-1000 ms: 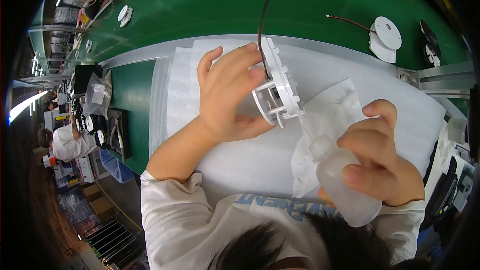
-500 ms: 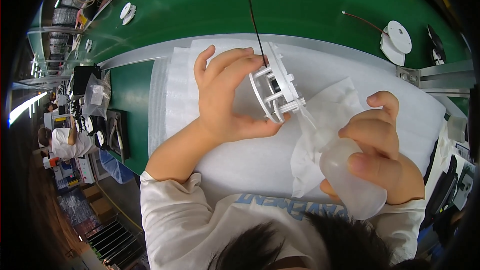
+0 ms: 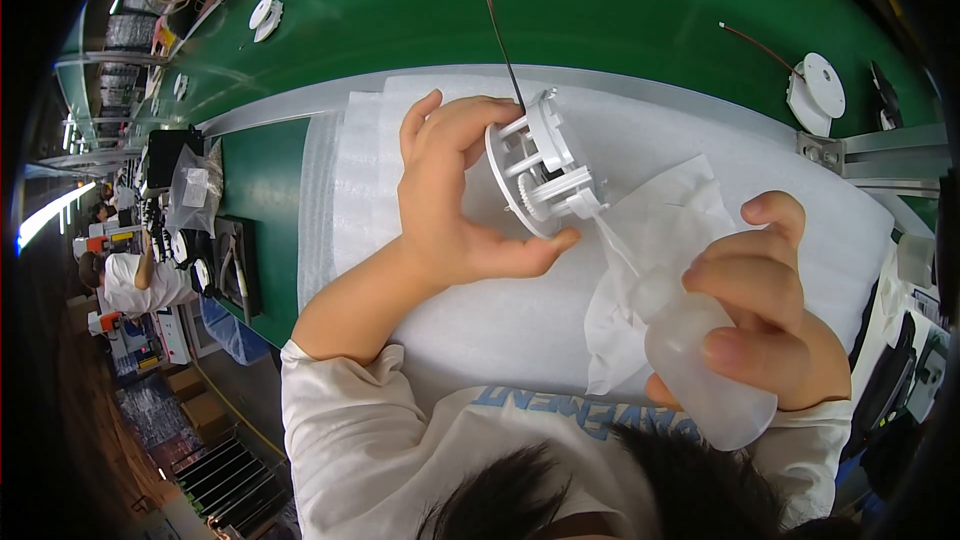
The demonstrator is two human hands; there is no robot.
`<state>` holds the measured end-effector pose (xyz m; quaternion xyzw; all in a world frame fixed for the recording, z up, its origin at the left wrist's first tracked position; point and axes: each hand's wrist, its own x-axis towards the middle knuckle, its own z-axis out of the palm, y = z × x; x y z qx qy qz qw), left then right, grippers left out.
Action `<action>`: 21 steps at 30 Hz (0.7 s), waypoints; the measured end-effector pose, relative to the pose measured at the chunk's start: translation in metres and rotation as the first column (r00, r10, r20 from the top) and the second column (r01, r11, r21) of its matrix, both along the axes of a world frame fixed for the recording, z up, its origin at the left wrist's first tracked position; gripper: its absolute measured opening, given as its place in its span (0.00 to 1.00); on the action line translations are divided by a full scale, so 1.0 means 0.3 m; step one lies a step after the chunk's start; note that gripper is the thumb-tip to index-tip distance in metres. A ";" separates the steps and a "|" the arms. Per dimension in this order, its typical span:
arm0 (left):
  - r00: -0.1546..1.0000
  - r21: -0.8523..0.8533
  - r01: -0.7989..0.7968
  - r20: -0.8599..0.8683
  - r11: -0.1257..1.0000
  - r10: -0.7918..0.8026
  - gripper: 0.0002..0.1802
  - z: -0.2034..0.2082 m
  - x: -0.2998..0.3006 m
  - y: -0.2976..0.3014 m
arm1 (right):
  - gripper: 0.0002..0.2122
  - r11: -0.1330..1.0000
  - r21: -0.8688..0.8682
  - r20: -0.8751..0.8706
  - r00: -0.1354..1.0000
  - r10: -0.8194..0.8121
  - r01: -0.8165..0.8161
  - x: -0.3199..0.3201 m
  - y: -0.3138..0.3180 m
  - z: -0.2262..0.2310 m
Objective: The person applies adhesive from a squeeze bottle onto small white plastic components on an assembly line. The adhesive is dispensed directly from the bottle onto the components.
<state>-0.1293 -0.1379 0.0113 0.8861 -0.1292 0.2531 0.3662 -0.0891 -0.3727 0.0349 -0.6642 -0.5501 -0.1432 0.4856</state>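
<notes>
Between the thumb and fingers of my left hand (image 3: 447, 195) is a round white plastic gear assembly (image 3: 548, 162), tilted on edge. Posts and a small white gear show between its two plates, and a thin dark cable with a white end connector rises from its top. My right hand (image 3: 750, 305) grips a translucent squeeze bottle (image 3: 705, 365), its narrow nozzle pointing up and left. The nozzle tip reaches the lower right edge of the assembly; whether they touch I cannot tell. A crumpled white cloth (image 3: 690, 200) lies beneath the bottle on the padding.
White foam sheets (image 3: 430, 330) cover the work surface. Beyond a metal rail runs a green belt (image 3: 620, 10) carrying a similar white assembly (image 3: 815, 90) at right and another (image 3: 265, 18) at left. A clear plastic bag (image 3: 190, 195) sits at left, where a person (image 3: 140, 280) works farther off.
My left hand has turned the assembly, so the gear and the space between its plates show more. The bottle has shifted slightly down and right. Parts on the belt have moved right.
</notes>
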 end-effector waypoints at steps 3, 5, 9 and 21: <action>0.999 -0.016 0.031 -0.014 0.999 -0.031 0.44 0.007 -0.005 -0.010 | 0.21 1.000 0.017 0.011 1.000 -0.013 0.013 0.001 0.003 -0.003; 0.997 -0.061 0.048 -0.061 0.997 -0.052 0.44 0.007 -0.014 -0.012 | 0.21 1.000 0.023 0.014 1.000 -0.014 0.014 0.000 0.003 -0.003; 0.965 -0.542 -0.018 -0.229 0.840 -0.127 0.42 0.007 -0.037 -0.049 | 0.21 1.000 0.001 0.021 0.999 -0.029 0.029 -0.007 0.004 0.001; 0.817 -0.853 -0.033 -0.324 0.521 -0.478 0.36 0.046 -0.033 -0.051 | 0.20 0.999 0.029 0.040 0.999 -0.032 0.031 -0.006 0.013 -0.012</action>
